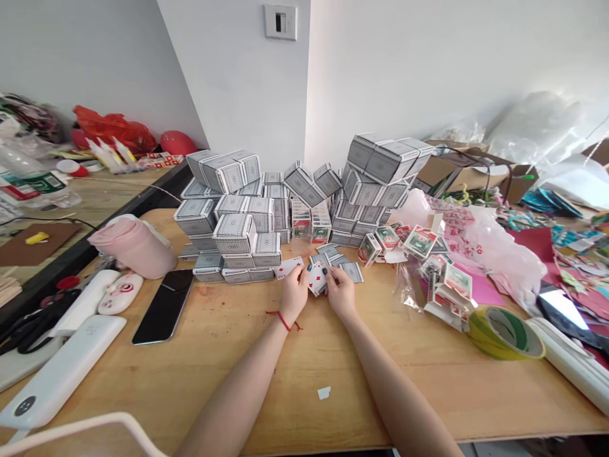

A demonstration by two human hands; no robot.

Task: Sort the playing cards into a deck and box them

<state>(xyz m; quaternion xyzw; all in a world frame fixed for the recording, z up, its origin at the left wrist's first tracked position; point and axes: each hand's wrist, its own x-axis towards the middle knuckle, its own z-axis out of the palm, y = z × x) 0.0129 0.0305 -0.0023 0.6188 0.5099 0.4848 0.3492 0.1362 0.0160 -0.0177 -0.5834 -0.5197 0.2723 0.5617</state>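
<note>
Between my two hands is a playing card [316,279] with red diamonds, face up. My left hand [294,293] pinches its left side, and my right hand [340,291] grips the right side. Another face-up diamond card [287,266] lies left of my left hand. Loose cards with patterned grey backs [353,271] are spread on the table behind and beside my right hand. Beyond the hands, many box shapes covered in grey-backed cards [234,235] are stacked in a left pile, with a second pile [375,184] to the right.
Red and green card boxes [419,241] lie to the right, near yellow-green tape [505,333] and crumpled plastic [499,247]. On the left are a black phone [164,308], a pink roll [136,246] and a white device [66,368]. A paper scrap [324,393] lies in front.
</note>
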